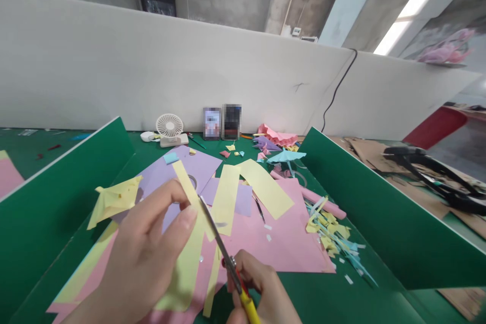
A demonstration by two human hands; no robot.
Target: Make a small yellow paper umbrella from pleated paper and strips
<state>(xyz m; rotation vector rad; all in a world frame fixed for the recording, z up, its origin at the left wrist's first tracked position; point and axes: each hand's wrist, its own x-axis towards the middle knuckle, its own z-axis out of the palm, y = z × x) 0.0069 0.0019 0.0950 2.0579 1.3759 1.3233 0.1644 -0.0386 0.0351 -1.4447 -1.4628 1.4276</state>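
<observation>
My left hand (146, 250) pinches a long yellow paper strip (190, 233) between thumb and fingers, holding it up over the table. My right hand (261, 288) grips scissors (224, 250) with yellow and red handles. The blades point up and to the left and meet the strip's edge just beside my left thumb. Below lie a pink sheet (288, 243), a purple sheet (174, 172) and more yellow strips (266, 187).
Green dividers (56, 197) (379, 217) wall the work area left and right. A folded yellow paper shape (114, 197) rests on the left. Paper scraps (330, 228), a small white fan (169, 129), two phones (222, 122) and folded pink paper (277, 136) lie further back.
</observation>
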